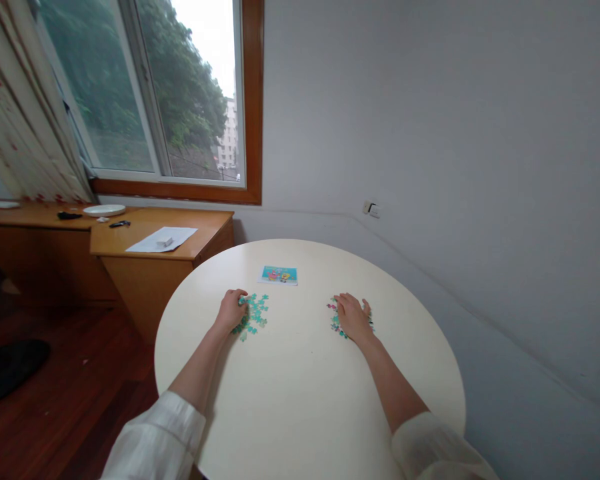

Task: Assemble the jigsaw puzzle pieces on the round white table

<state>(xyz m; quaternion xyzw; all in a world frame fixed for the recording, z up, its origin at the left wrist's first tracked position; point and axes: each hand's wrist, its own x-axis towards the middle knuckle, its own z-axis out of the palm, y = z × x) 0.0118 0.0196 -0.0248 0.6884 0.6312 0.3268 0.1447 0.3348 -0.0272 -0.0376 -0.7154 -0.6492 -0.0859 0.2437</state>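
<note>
in the head view, a round, cream-white, smooth worktop (300,400) is seen near a grey-white wall (455,133). a loose cluster of small, flat, teal-green jigsaw pieces (257,309) is spread on its left half and is touched at its left edge by the left hand (231,312), whose fingers are curled; whether a piece is gripped cannot be told. a smaller heap of small, mixed-colour jigsaw pieces (335,325), pink and green among them, is partly covered on the right by the right hand (353,318); its grip is hidden. beyond and between both, a rectangular, turquoise picture card (279,275) is laid flat.
</note>
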